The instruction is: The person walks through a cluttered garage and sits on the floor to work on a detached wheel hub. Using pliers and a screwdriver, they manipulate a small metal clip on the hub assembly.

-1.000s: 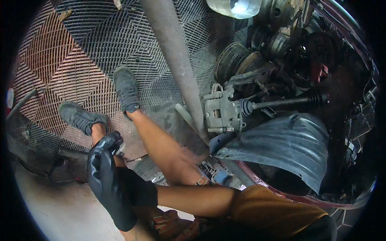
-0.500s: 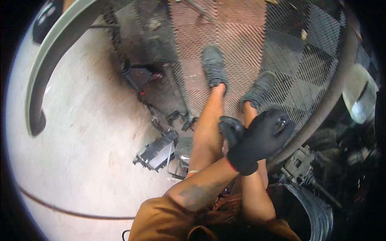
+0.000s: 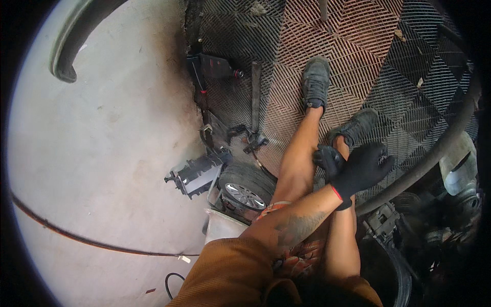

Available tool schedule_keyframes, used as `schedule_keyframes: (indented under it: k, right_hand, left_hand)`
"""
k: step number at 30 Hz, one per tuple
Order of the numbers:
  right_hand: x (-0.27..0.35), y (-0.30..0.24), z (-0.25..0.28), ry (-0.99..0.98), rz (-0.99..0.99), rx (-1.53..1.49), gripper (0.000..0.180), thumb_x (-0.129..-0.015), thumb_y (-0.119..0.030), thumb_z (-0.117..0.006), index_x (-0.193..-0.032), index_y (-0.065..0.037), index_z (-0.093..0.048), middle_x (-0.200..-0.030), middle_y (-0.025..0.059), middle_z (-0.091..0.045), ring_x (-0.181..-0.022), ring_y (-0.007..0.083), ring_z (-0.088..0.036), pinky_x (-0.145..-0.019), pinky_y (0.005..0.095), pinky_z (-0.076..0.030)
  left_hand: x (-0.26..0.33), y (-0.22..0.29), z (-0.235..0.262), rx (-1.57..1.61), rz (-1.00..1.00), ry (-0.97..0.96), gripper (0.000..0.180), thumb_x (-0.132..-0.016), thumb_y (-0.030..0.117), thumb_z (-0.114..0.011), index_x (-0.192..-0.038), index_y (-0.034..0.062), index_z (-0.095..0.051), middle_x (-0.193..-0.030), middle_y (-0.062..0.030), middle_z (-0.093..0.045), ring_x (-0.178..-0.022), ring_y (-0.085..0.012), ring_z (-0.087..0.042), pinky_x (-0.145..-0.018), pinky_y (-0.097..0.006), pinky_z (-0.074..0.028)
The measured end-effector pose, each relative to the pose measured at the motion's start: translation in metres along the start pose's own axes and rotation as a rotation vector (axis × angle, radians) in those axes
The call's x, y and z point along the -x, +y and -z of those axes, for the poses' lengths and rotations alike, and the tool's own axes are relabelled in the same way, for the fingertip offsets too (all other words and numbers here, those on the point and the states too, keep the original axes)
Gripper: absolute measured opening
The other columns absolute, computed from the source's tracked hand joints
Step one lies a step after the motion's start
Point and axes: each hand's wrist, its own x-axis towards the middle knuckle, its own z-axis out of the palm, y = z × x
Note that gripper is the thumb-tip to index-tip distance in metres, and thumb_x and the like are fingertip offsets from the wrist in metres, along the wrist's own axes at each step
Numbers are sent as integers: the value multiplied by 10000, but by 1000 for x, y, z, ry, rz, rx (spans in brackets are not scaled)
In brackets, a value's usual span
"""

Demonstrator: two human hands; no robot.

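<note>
Here the left hand [image 3: 360, 169] in a black glove meets the right hand [image 3: 327, 159], also in a black glove, above the knees, and its fingers look closed on the cuff of that other glove, while I cannot tell how the right fingers sit. To do this well, I think it helps to hold the cuff tight and pull slowly. The shoes [image 3: 315, 82] rest on the grid floor [image 3: 368, 30], near a small wheel [image 3: 244, 188] and a thick hose [image 3: 434, 153].

Bare concrete [image 3: 102, 143] lies open leftward; wheel [image 3: 245, 187], black parts [image 3: 197, 174] and hose [image 3: 434, 153] crowd the hands [image 3: 358, 169].
</note>
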Motion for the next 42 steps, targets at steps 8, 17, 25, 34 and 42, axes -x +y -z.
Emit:
schedule_keyframes:
  k: [8, 17, 25, 34, 42]
  right_hand:
    - [70, -63, -42, -17, -154, 122, 337, -946, -202, -595, -1183, 37, -617, -1047, 124, -678, -919, 206, -641, -831, 332, -508]
    - [190, -325, 54, 320, 111, 960, 331, -881, -199, -652, -1122, 28, -665, -1027, 147, -696, -911, 225, -648, -820, 335, -491]
    - [319, -594, -48, 944, 787, 1800, 417, -792, -265, -696, -1145, -48, -650, -1110, 208, -628, -1070, 372, -582, -936, 494, -436]
    - [263, -621, -91, 827, 26, 1972, 485, -794, -400, -639, -1184, -112, -659, -1069, 175, -670, -1039, 407, -625, -933, 507, -452]
    - [92, -614, -71, 285, 248, 1267, 790, -802, -419, -739, -1381, 38, -457, -1389, 267, -500, -1324, 370, -458, -1096, 401, -368]
  left_hand:
    - [52, 4, 73, -106, 116, 63, 312, -903, 255, -591, -1085, 4, -626, -964, -217, -658, -910, -403, -626, -800, -431, -496]
    - [85, 225, 323, -144, -301, 22, 259, -878, 245, -642, -960, 3, -688, -973, -163, -698, -884, -311, -684, -786, -380, -529]
    - [84, 298, 460, -237, -316, 188, 313, -943, 275, -608, -1017, -22, -676, -931, -176, -705, -859, -225, -674, -742, -363, -508]
    - [83, 322, 449, -57, -141, 160, 306, -941, 278, -624, -1009, -17, -666, -895, -152, -693, -840, -238, -651, -773, -363, -497]
    - [8, 341, 430, -49, -17, 397, 481, -859, 249, -740, -1230, 2, -557, -1191, -150, -583, -961, -261, -581, -816, -368, -491]
